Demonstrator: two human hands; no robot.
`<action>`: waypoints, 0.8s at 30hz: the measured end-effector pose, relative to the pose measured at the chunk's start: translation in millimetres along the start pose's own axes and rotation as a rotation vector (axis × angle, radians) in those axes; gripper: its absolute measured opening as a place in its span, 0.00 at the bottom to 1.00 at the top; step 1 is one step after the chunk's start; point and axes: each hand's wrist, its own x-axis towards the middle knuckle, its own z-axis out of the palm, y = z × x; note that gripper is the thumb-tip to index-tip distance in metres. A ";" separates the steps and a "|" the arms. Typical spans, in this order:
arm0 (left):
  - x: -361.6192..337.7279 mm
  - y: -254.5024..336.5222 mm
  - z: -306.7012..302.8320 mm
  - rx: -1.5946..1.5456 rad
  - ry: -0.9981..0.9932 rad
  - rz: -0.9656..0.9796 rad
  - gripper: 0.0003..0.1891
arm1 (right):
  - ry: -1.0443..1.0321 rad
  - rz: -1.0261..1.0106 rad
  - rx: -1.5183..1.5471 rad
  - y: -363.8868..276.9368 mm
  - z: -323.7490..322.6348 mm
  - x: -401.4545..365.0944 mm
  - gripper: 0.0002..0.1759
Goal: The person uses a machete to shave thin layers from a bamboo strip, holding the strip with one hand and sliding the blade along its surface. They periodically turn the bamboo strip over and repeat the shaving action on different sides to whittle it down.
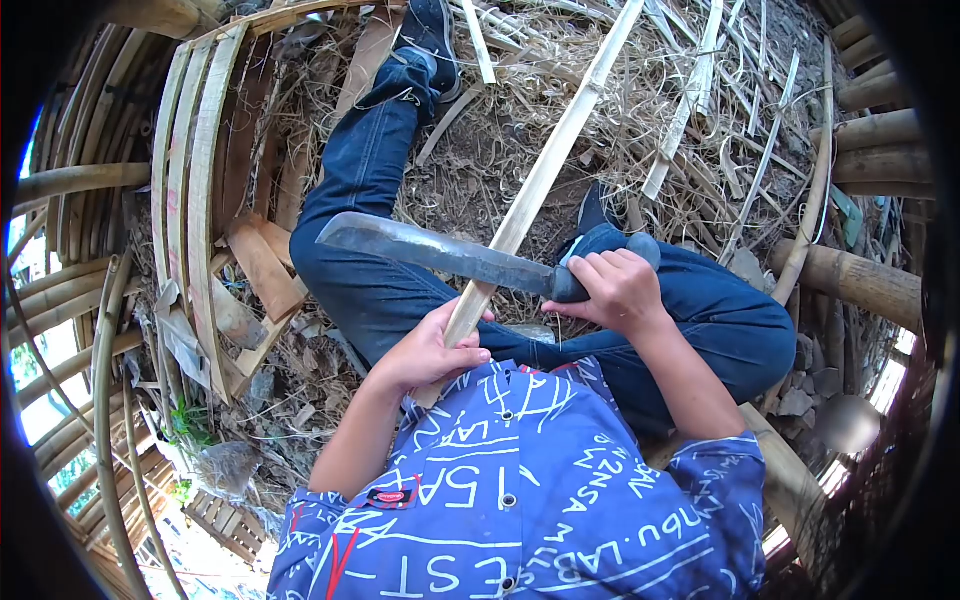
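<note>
My left hand (437, 350) is wrapped round the near end of a long, pale bamboo strip (545, 180), close to my belly. The strip slants away from me to the upper right, between my legs. In my right hand (617, 289) is the dark handle of a machete (440, 250), its fingers closed round it. The wide blade points left and lies across the strip, a little beyond my left hand. Its rounded tip reaches over my knee on the left.
Several flat bamboo slats (195, 170) stand at the left beside offcuts (265, 265). Shavings (640, 110) and split strips (690, 100) litter the ground ahead. Thick bamboo poles (850, 285) lie at the right. A bamboo slat wall (70, 300) rises on the left.
</note>
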 end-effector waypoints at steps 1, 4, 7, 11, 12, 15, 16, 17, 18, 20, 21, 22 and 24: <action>-0.5 0.4 -0.7 -0.001 0.002 0.001 0.27 | 0.009 -0.020 -0.017 -0.2 -1.6 -0.3 0.29; -2.2 4.1 -2.3 0.017 0.024 -0.044 0.27 | 0.056 -0.161 -0.008 1.1 -17.7 4.4 0.28; -3.2 6.6 1.3 0.228 0.155 -0.263 0.26 | 0.142 -0.112 -0.044 20.8 -28.1 17.0 0.28; 3.0 3.0 3.1 0.121 0.018 0.056 0.26 | 0.183 0.017 -0.063 23.9 -21.9 11.8 0.28; 4.9 2.1 3.9 0.125 0.006 0.084 0.27 | 0.180 0.051 -0.072 24.2 -21.6 9.2 0.28; 6.6 1.3 5.0 0.090 0.029 0.037 0.27 | 0.122 0.005 -0.048 18.5 -24.7 6.3 0.28; 6.6 0.4 4.9 0.087 0.032 0.035 0.27 | 0.120 0.004 -0.044 14.7 -21.9 3.6 0.28; 8.3 0.1 4.8 0.137 0.040 0.046 0.27 | 0.086 0.009 -0.018 11.3 -16.4 -0.1 0.28; 10.1 -0.9 4.6 0.188 0.045 0.058 0.27 | 0.051 0.015 0.005 7.9 -11.1 -3.9 0.29; 11.5 -3.6 5.6 0.178 0.056 0.075 0.25 | 0.029 0.042 0.037 0.5 -5.0 -6.4 0.29; 10.3 -0.4 7.9 0.176 0.068 0.047 0.24 | 0.029 0.065 0.074 -3.0 -3.8 -5.5 0.29; 9.7 0.9 9.5 0.174 0.080 0.018 0.22 | 0.029 0.089 0.111 -6.9 -2.4 -4.7 0.29; 12.9 -6.3 7.9 0.218 0.098 0.047 0.20 | 0.023 0.127 0.134 -14.9 4.4 -5.5 0.28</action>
